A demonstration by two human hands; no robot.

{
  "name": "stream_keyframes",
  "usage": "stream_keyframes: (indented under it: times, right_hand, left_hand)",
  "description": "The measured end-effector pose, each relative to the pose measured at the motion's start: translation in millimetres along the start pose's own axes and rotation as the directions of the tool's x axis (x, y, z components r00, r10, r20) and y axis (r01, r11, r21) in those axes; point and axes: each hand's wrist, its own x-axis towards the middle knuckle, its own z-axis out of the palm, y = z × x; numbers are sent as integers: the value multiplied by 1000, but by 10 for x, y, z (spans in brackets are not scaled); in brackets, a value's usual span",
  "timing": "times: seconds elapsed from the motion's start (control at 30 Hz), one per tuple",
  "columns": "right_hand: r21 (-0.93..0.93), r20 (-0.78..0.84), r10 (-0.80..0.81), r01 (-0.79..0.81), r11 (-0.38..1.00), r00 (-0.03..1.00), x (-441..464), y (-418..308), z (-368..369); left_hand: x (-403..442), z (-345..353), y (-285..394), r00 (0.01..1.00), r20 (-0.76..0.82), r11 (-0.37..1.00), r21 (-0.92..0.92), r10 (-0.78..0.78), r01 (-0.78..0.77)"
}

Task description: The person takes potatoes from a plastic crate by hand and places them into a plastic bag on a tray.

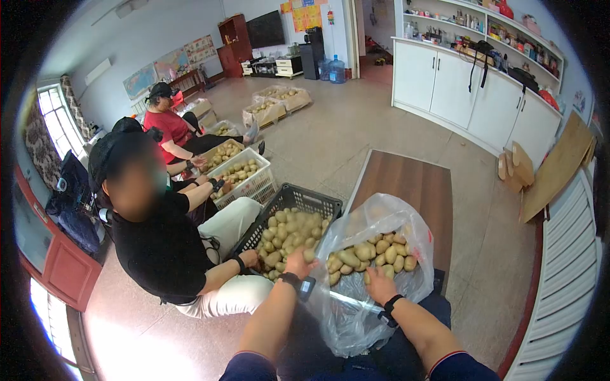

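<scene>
My left hand (297, 263) is over the right side of a black plastic crate (307, 193), its fingers closed around a kiwi (309, 254). Many oval, brownish-green kiwis (279, 236) fill that crate. To its right, a clear plastic bag (406, 213) gapes open, with more kiwis (387, 249) heaped at its far side. Inside the bag's near part is my right hand (380, 287), its fingertips closed on a kiwi (367, 277) at the edge of the heap. Part of that kiwi is hidden by the fingers.
A co-worker in black (152, 228) sits at the crate's left, one hand (249, 258) at its edge. Beyond are a white crate (257, 184) of kiwis and a person in red (166, 130). A brown board (403, 174) lies behind the bag; white cabinets (454, 82) line the back right.
</scene>
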Motion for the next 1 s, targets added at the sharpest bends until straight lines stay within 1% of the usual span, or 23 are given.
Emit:
stream_keyframes:
  times: [0.03, 0.07, 0.1, 0.13, 0.17, 0.2, 0.23, 0.27, 0.33, 0.37, 0.4, 0.43, 0.47, 0.53, 0.63, 0.7, 0.77, 0.8, 0.87, 0.9, 0.93, 1.0]
  right_hand:
    - [-26, 19, -7, 7, 1000, 1000, 0, 1, -9]
    - [-53, 39, -13, 15, 998, 999, -11, 3, -13]
    - [-54, 39, -12, 14, 998, 999, -11, -6, -18]
    - [-71, 40, 1, 2, 998, 999, -5, -19, -11]
    - [-87, 40, 12, -8, 996, 999, 1, -25, -1]
    - [-87, 38, 11, -7, 996, 999, 6, -25, 5]
    - [-109, 28, -3, 7, 994, 1000, 0, -31, 10]
    - [-132, 18, -18, 20, 991, 1000, -11, -33, 17]
    - [-168, 24, -25, 29, 985, 999, -20, -10, 118]
    - [-202, 26, -32, 37, 979, 999, -7, 12, 156]
    - [-203, 27, -31, 36, 979, 999, -19, 5, 153]
    - [-219, 13, -69, 70, 973, 998, -37, -5, 147]
    - [-234, 1, -106, 104, 967, 994, -57, -14, 142]
    - [-237, -18, -120, 112, 965, 993, -78, -28, 149]
    - [-225, -43, -142, 129, 966, 989, -123, -2, 156]
    - [-203, -52, -186, 172, 964, 981, -102, -3, 136]
    - [-78, 65, 11, -6, 997, 998, -161, -47, 67]
    - [-68, 66, -20, 24, 997, 998, -111, -90, 91]
    - [84, 15, 2, -4, 996, 1000, -182, 47, 87]
    - [138, -6, 5, -4, 990, 1000, -203, 97, 119]
    - [130, -17, 29, -27, 991, 999, -205, 108, 97]
    - [243, 17, 52, -55, 969, 999, -156, 65, 77]
  left_hand:
    - [379, -410, -378, 974, 88, 954, 200, 208, -222]
    - [701, -765, -693, 903, 168, 837, 339, 395, -430]
    - [873, -996, -831, 871, 307, 693, 528, 384, -491]
    - [595, -744, -533, 973, 132, 910, 350, 188, -223]
    - [218, -405, -128, 997, -71, 998, -46, -43, 40]
    - [-276, 43, 406, 935, -250, 902, -411, -251, 133]
    - [-222, -60, 359, 954, -204, 908, -400, -222, 125]
    - [-278, -18, 423, 954, -204, 908, -401, -221, 124]
    - [-419, 75, 539, 928, -307, 892, -449, -211, 55]
    - [-388, 44, 521, 929, -305, 891, -450, -211, 54]
    - [-301, -70, 428, 941, -291, 896, -443, -174, 29]
    - [-286, -98, 405, 951, -277, 900, -435, -138, 3]
    - [-267, -112, 376, 951, -276, 900, -436, -140, 6]
    - [-271, -104, 385, 926, -348, 895, -446, -146, -26]
    - [-177, -211, 292, 922, -358, 910, -414, -145, -18]
    - [-159, -289, 259, 919, -377, 917, -397, -119, -44]
    - [-252, -391, 252, 904, -418, 929, -360, -85, -79]
    - [-257, -426, 267, 899, -433, 936, -340, -65, -96]
    - [-146, -262, 183, 915, -400, 951, -300, -55, -74]
    - [-32, -277, 80, 919, -381, 950, -311, -104, -22]
    - [-5, -258, 131, 919, -367, 948, -317, -146, 25]
    - [-130, -119, 239, 919, -353, 916, -401, -176, 21]
